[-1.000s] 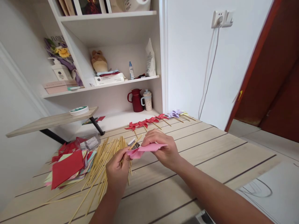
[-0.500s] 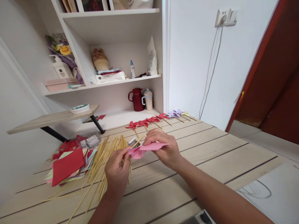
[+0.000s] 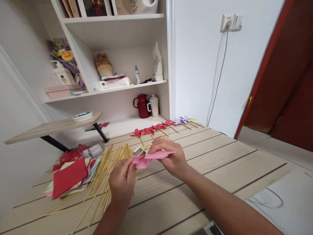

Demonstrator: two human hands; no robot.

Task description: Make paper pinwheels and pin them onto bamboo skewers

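Both hands hold a pink paper pinwheel (image 3: 144, 162) above the table, its blades partly folded. My left hand (image 3: 122, 178) pinches its left end between thumb and fingers. My right hand (image 3: 171, 156) grips the right side, fingers over the top and thumb hidden underneath. A thin wooden stick (image 3: 146, 148) slants up from behind the pink paper; which hand bears it I cannot tell. Just beyond is a small round container (image 3: 138, 151), partly covered by the stick and paper. Many loose wooden sticks (image 3: 107, 176) lie beside my left hand.
Coloured paper sheets (image 3: 69, 179) are piled at the left. Finished red pinwheels (image 3: 149, 130) and purple pinwheels (image 3: 182, 120) line the table's far edge. A small raised stand (image 3: 53, 129) is at the back left, and a red jug (image 3: 143, 106) stands on the shelf behind.
The camera view has shifted slightly. Both hands keep their hold on the pink pinwheel, with almost no movement between the frames.
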